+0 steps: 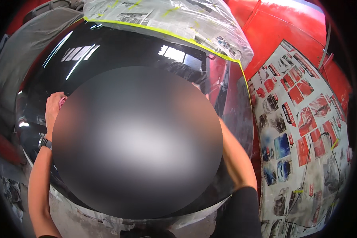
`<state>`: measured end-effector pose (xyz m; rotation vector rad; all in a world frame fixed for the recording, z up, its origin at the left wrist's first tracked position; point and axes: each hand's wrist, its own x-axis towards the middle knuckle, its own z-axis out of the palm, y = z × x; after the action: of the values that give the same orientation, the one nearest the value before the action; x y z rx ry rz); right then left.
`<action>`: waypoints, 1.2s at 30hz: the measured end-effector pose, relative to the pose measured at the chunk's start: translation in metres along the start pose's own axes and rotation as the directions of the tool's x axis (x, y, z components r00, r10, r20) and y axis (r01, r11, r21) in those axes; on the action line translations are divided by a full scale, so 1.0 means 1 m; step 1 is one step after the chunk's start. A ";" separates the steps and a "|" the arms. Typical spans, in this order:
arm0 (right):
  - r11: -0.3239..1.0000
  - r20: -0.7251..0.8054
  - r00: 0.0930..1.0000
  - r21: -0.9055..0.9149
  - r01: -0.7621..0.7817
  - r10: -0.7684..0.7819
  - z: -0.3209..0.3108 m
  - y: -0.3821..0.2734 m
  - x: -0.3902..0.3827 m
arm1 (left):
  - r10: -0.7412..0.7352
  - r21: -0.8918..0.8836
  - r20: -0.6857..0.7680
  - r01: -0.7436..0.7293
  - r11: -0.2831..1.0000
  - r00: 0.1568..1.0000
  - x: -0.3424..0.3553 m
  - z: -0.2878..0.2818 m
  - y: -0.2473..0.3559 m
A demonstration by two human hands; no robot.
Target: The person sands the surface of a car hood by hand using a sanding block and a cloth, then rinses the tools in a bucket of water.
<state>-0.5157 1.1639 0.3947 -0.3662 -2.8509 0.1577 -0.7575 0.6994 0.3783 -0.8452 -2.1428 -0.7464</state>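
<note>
A glossy black car panel [119,47] spreads out below me, curved and mirror-like, with lights and windows reflected in it. On its left side my left hand [52,108] is closed around a small crumpled pink cloth [62,102], close to the surface. A dark watch [45,141] sits on that wrist. My right forearm [238,154] reaches over the panel's right side. Only a sliver of my right hand [196,85] shows, near the panel; its fingers and anything in them are hidden by a large blurred patch covering the middle.
Yellow tape [170,31] edges the panel's far side, where clear plastic sheeting [127,12] covers newspaper. A grey cover [31,43] drapes something at the left. On the right, a printed banner [275,131] with car pictures lies against a red surface [281,23].
</note>
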 end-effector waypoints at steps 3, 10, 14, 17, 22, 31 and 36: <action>0.980 0.158 0.967 0.056 0.192 -0.198 -0.004 -0.070 -0.063 | -0.019 0.002 0.019 0.019 1.000 1.000 -0.004 -0.006 -0.005; 0.888 -0.055 0.895 -0.110 -0.447 0.444 -0.029 0.069 0.083 | 0.012 -0.110 0.022 -0.009 0.994 1.000 0.008 0.019 0.023; 0.997 0.004 0.998 -0.045 -0.062 0.062 0.001 -0.006 0.045 | -0.022 -0.042 0.022 0.023 0.999 0.999 0.003 0.000 0.010; 0.956 0.073 0.955 0.090 0.279 -0.286 0.014 -0.089 -0.035 | -0.025 0.013 0.024 0.024 1.000 0.999 -0.005 -0.009 -0.005; 0.990 -0.142 0.989 0.134 0.047 -0.028 -0.010 0.009 0.049 | 0.037 -0.050 -0.058 -0.040 0.998 0.998 0.005 0.004 0.013; 0.934 0.013 0.938 0.096 0.343 -0.346 0.023 -0.128 -0.024 | -0.028 0.012 0.017 0.027 1.000 0.999 -0.004 -0.009 -0.007; 0.974 -0.085 0.978 0.110 0.200 -0.191 0.001 -0.073 0.040 | -0.017 -0.014 0.009 0.017 1.000 1.000 0.003 0.000 0.005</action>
<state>-0.5705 1.1039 0.4138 -0.0643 -2.7676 0.2673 -0.7555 0.7035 0.3818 -0.8403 -2.1568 -0.7689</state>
